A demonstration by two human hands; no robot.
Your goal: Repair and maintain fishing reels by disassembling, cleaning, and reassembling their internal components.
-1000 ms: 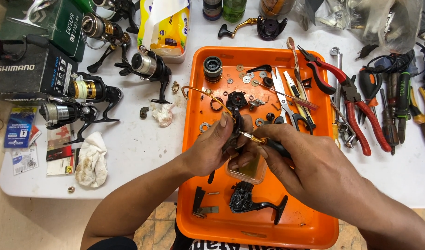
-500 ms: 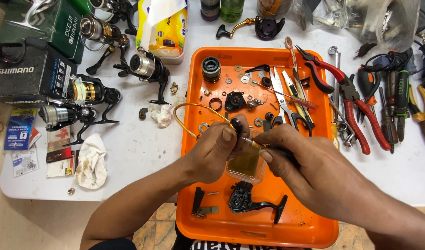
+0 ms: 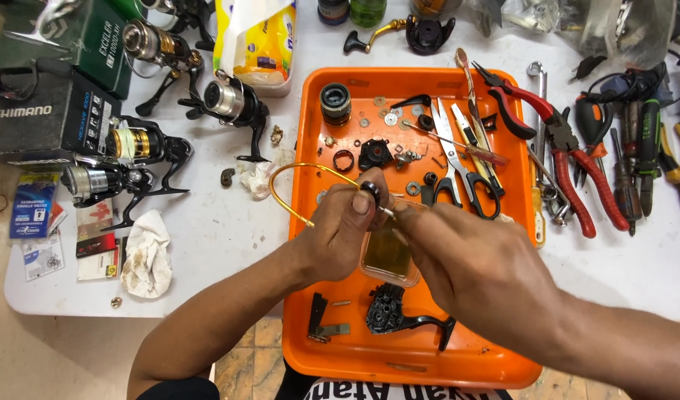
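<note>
Bail wire (image 3: 299, 181): gold loop with a small black roller (image 3: 370, 189) at its end, held above the orange tray (image 3: 310, 311), arching out toward 9 o'clock from the hands.
Left hand (image 3: 340, 237): closed in a pinch on the roller end of the wire, thumb on top.
Right hand (image 3: 466, 259): fingers pressed together around a thin metal tool (image 3: 388, 211), tip set at the roller; grip itself partly hidden.
Beneath: small clear tub (image 3: 388, 255) of amber liquid, just under both hands.
At 6 o'clock: black reel body (image 3: 388, 315) lying in the tray.
At 12 to 1 o'clock: loose washers, scissors (image 3: 458, 159).
At 3 o'clock, off the tray: red pliers (image 3: 570, 148).
Step, judged: working the roller on the bail, cleaning or oiling.
Next move, judged: steady pinch, fine tool tip kept on the roller.
</note>
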